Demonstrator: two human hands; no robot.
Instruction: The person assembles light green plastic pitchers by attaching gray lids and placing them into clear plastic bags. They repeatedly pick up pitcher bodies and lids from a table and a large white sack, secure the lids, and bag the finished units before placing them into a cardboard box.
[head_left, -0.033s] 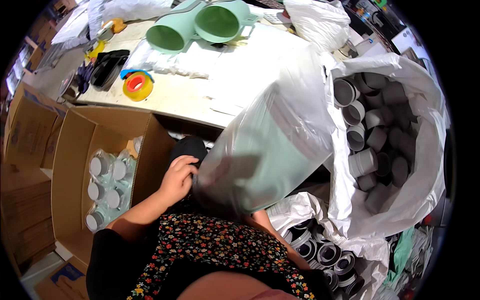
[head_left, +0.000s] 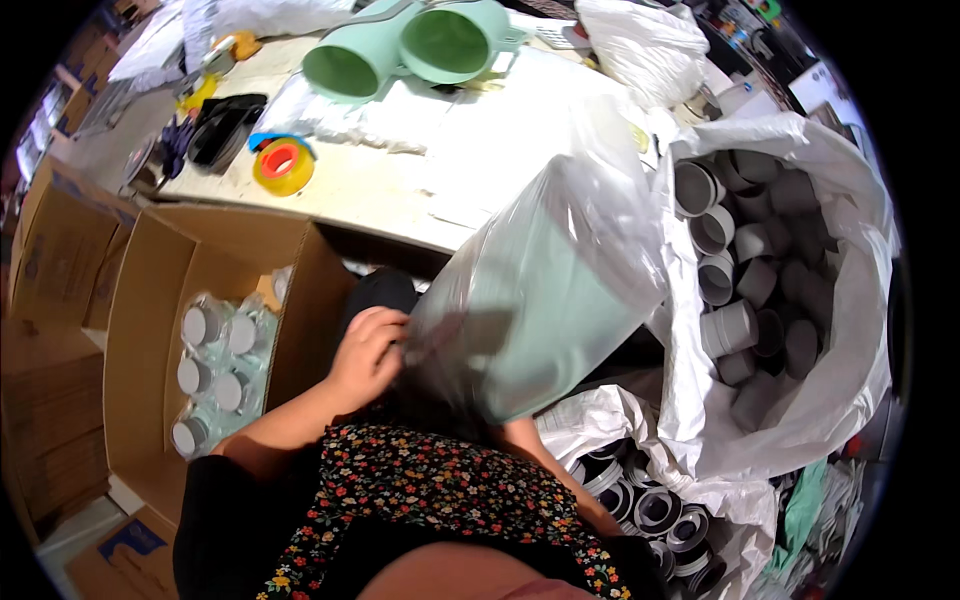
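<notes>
A clear plastic bag (head_left: 610, 200) is around a pale green cylindrical container (head_left: 560, 310), tilted in front of my body with its upper end leaning to the right. My left hand (head_left: 368, 355) is at the lower left side of the bag, its fingers curled against the plastic and closed on it. Beneath the lower end of the container is my right hand (head_left: 515, 432). Only its wrist side shows, and the container hides its fingers.
Left stands an open cardboard box (head_left: 285, 330) with wrapped, white-capped containers (head_left: 230, 390). On the table (head_left: 380, 215) lie two green containers (head_left: 350, 65) and yellow tape (head_left: 283, 166). A white sack (head_left: 690, 400) of grey cups (head_left: 725, 325) stands right, another sack (head_left: 590, 420) of ring-shaped parts below it.
My left hand has shifted slightly up and right along the bag's edge. The bagged container has barely moved, and the whole view has shifted a little.
</notes>
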